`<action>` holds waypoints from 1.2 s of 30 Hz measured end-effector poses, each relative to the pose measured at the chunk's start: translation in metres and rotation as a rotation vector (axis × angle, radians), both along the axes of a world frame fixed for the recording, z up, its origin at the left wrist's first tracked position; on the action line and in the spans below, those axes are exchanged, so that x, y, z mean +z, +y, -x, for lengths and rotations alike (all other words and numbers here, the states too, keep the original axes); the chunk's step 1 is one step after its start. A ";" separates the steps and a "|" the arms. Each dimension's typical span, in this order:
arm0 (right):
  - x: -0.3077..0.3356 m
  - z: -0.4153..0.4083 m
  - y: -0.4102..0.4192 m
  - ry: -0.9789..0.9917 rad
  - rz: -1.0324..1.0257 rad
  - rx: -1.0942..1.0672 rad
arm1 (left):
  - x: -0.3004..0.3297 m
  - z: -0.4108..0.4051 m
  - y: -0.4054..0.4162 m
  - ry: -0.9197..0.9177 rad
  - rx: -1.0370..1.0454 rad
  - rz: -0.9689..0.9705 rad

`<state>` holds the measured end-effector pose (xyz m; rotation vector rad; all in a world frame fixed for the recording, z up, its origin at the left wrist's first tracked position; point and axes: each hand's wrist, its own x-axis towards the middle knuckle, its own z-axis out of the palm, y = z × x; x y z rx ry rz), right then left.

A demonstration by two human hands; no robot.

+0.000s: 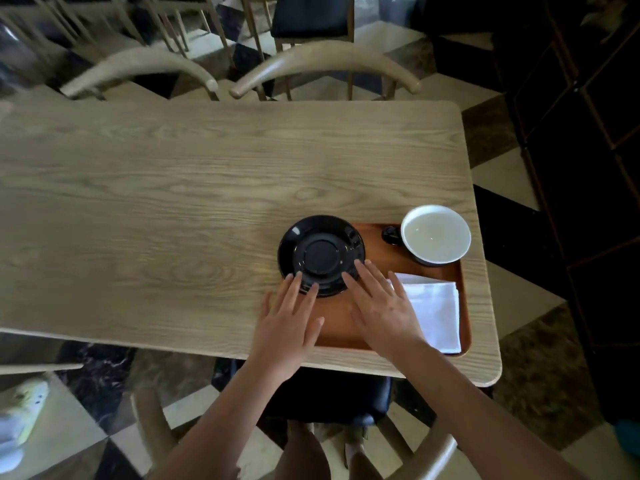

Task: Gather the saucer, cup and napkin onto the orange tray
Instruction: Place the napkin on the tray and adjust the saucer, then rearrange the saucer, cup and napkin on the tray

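The black saucer (321,255) lies half over the orange tray's (375,259) left edge. The white-lined dark cup (435,234) stands upright at the tray's far right; the folded white napkin (434,311) lies near right.

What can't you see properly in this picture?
- Head view: the near-left part of the orange tray is covered by both hands and the black saucer.
- The napkin: its left edge lies under the right hand.
- The cup: its outer wall is mostly out of sight from above.
- Palm of the left hand: faces down.
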<state>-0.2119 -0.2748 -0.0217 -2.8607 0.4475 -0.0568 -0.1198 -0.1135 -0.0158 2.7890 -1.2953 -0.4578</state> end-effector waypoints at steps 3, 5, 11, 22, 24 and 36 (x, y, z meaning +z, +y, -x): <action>-0.007 -0.006 0.003 0.054 0.014 0.025 | -0.001 -0.002 0.006 0.032 0.006 -0.046; -0.009 -0.004 0.005 0.062 0.019 0.031 | 0.000 -0.002 0.007 0.033 0.004 -0.060; -0.004 0.006 0.009 0.060 0.018 0.056 | 0.001 0.007 0.017 0.036 -0.020 -0.061; 0.002 0.024 0.027 0.182 0.026 0.041 | -0.003 0.025 0.038 -0.058 -0.033 -0.004; 0.003 0.023 0.027 0.186 0.020 0.042 | -0.004 0.026 0.038 -0.064 -0.033 -0.005; 0.035 0.016 -0.020 -0.248 0.086 -0.139 | 0.025 0.004 -0.031 -0.165 -0.096 0.228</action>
